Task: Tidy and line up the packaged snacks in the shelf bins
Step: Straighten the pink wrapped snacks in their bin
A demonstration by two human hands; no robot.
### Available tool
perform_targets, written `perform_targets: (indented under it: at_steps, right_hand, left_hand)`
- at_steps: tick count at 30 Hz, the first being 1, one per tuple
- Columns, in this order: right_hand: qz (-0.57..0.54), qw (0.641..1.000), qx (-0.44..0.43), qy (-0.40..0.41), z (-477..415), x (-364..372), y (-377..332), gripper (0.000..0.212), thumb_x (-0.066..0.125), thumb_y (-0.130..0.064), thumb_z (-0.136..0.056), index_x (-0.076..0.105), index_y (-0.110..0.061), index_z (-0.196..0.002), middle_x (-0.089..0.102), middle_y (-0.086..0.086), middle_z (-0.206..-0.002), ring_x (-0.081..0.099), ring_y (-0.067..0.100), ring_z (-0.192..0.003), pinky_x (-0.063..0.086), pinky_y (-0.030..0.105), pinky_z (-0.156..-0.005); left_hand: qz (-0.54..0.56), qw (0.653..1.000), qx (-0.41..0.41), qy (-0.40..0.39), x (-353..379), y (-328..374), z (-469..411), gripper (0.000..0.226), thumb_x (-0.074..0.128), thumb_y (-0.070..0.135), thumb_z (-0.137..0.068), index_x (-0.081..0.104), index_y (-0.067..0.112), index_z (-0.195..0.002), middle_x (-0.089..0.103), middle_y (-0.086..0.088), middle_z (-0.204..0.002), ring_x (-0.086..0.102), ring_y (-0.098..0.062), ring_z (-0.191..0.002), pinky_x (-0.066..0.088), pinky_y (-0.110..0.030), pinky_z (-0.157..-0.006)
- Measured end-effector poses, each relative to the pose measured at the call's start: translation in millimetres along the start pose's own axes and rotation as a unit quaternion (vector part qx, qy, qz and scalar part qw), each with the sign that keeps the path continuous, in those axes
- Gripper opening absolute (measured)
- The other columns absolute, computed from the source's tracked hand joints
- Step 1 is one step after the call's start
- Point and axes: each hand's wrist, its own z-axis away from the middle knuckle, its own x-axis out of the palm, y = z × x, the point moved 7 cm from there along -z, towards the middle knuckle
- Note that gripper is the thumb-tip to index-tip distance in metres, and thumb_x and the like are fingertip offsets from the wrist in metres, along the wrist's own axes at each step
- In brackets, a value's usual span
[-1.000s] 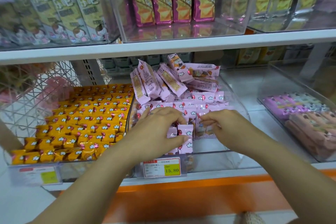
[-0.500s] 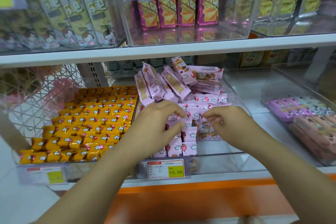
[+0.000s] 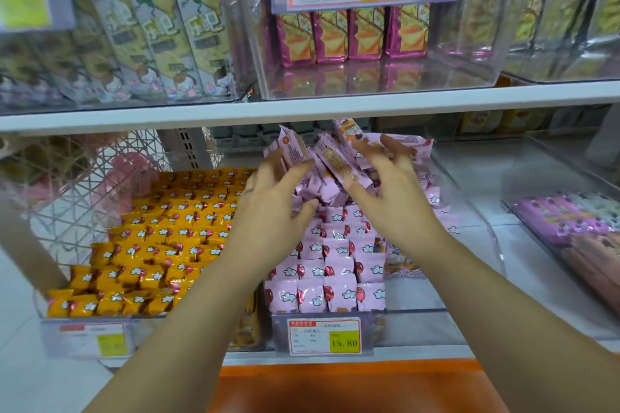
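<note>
Pink snack packets [image 3: 330, 273], small glossy pillows with crimped ends and a white cloud and red balloon printed on them, lie in the clear plastic bin [image 3: 484, 245] in the middle of the lower shelf. In the front part they are flat in neat rows, edge to edge. At the back they make a loose heap [image 3: 339, 163], some tilted and some standing on end, with longer packets among them.

Both of my hands are at this heap. My left hand [image 3: 268, 218] is on its left side, fingers spread wide and a little bent against the wrappers, thumb below. My right hand [image 3: 396, 201] is on its right side, fingers [image 3: 391, 147] also fanned wide over the top packets. A price label [image 3: 323, 335] hangs on the front wall of the bin.

The bin just to the left holds yellow packets [image 3: 161, 238] of the same pillow shape, in close rows. The bin to the right holds purple packets [image 3: 560, 221]. On the white shelf board [image 3: 201, 116] above, another clear bin holds four upright magenta packs [image 3: 352, 33].
</note>
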Motion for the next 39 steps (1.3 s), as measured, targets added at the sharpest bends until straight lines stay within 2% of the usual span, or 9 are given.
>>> perform_targets:
  at_steps: [2, 4, 8, 12, 18, 22, 29, 34, 39]
  right_hand:
    - [-0.011, 1.000, -0.005, 0.012, -4.6, 3.9, 0.6, 0.045, 0.059, -0.025, -0.092, 0.049, -0.026, -0.135, 0.028, 0.003, -0.146, 0.044, -0.004, -0.110, 0.028, 0.009, -0.092]
    - [-0.029, 0.999, -0.005, 0.045, -6.9, 3.9, 2.1, 0.035, 0.059, -0.021, -0.092, 0.059, -0.019, -0.127, 0.041, 0.005, -0.136, 0.045, 0.015, -0.121, 0.035, 0.021, -0.102]
    - [-0.070, 0.989, 0.013, 0.130, -3.4, -6.4, 8.8, 0.023, 0.064, -0.016, -0.087, 0.070, -0.017, -0.109, 0.055, 0.003, -0.119, 0.056, 0.019, -0.105, 0.048, 0.034, -0.094]
    - [-0.147, 0.966, 0.051, 0.206, 9.4, -23.8, 18.4, 0.019, 0.075, -0.021, -0.079, 0.071, -0.021, -0.097, 0.056, -0.012, -0.095, 0.063, 0.014, -0.086, 0.052, 0.022, -0.080]
    - [-0.148, 0.969, 0.083, 0.177, 9.7, -22.9, 35.8, 0.024, 0.074, -0.023, -0.079, 0.057, -0.030, -0.094, 0.062, 0.001, -0.100, 0.059, 0.005, -0.076, 0.051, 0.020, -0.067]
    - [-0.114, 0.981, 0.091, 0.129, 3.7, -13.2, 42.8, 0.033, 0.070, -0.021, -0.083, 0.055, -0.027, -0.113, 0.058, 0.003, -0.112, 0.058, 0.005, -0.077, 0.052, 0.027, -0.073]
    - [-0.179, 0.972, 0.100, 0.118, 1.2, -14.6, 38.2, 0.041, 0.069, -0.012, -0.083, 0.052, -0.025, -0.118, 0.060, -0.013, -0.099, 0.059, 0.001, -0.077, 0.047, 0.010, -0.060]
    - [-0.294, 0.938, 0.093, 0.160, 7.4, -25.2, 31.0, 0.043, 0.062, 0.000, -0.083, 0.050, -0.027, -0.114, 0.064, -0.010, -0.102, 0.059, -0.006, -0.076, 0.047, 0.012, -0.065]
    - [-0.273, 0.954, 0.027, 0.119, 23.6, -31.4, 11.0, 0.047, 0.060, 0.005, -0.084, 0.051, -0.035, -0.107, 0.062, -0.013, -0.101, 0.058, -0.009, -0.081, 0.047, 0.011, -0.072]
  left_hand:
    - [-0.016, 0.999, -0.009, -0.036, 6.5, -3.2, -3.5, 0.057, 0.055, 0.043, -0.091, 0.031, 0.041, -0.143, 0.026, -0.004, -0.148, 0.025, -0.026, -0.138, 0.028, -0.044, -0.113]
    - [-0.026, 0.998, -0.008, -0.050, 8.3, -4.5, -6.0, 0.056, 0.055, 0.046, -0.090, 0.031, 0.045, -0.140, 0.026, -0.003, -0.150, 0.024, -0.026, -0.139, 0.027, -0.046, -0.113]
    - [-0.030, 1.000, 0.004, -0.006, 1.4, -3.9, -9.2, 0.046, 0.060, 0.044, -0.086, 0.044, 0.038, -0.129, 0.038, 0.000, -0.141, 0.034, -0.025, -0.131, 0.029, -0.043, -0.110]
    - [-0.031, 0.999, 0.013, 0.030, -2.0, 2.3, -8.8, 0.033, 0.066, 0.042, -0.083, 0.053, 0.030, -0.111, 0.047, 0.001, -0.125, 0.043, -0.023, -0.119, 0.032, -0.039, -0.106]
    - [-0.009, 0.999, 0.021, 0.037, -5.2, 11.5, -6.7, 0.028, 0.071, 0.033, -0.081, 0.046, 0.029, -0.092, 0.046, 0.000, -0.121, 0.045, -0.021, -0.114, 0.038, -0.037, -0.103]
    - [-0.030, 0.997, 0.052, 0.039, -3.8, 13.9, -6.3, 0.036, 0.073, 0.032, -0.079, 0.055, 0.025, -0.110, 0.042, 0.000, -0.130, 0.045, -0.022, -0.119, 0.033, -0.037, -0.107]
    - [-0.147, 0.985, 0.094, -0.013, 7.7, 17.3, -7.7, 0.054, 0.064, 0.042, -0.085, 0.045, 0.037, -0.135, 0.013, -0.002, -0.155, 0.024, -0.024, -0.138, 0.016, -0.037, -0.115]
    - [-0.031, 0.994, 0.094, 0.041, -2.8, 16.9, -4.5, 0.038, 0.070, 0.029, -0.083, 0.060, 0.027, -0.119, 0.030, 0.001, -0.146, 0.042, -0.023, -0.126, 0.035, -0.036, -0.107]
    - [0.202, 0.975, 0.066, 0.069, -25.6, 20.6, 11.4, 0.024, 0.070, 0.031, -0.079, 0.061, 0.038, -0.100, 0.040, 0.024, -0.113, 0.047, 0.009, -0.093, 0.040, -0.009, -0.086]
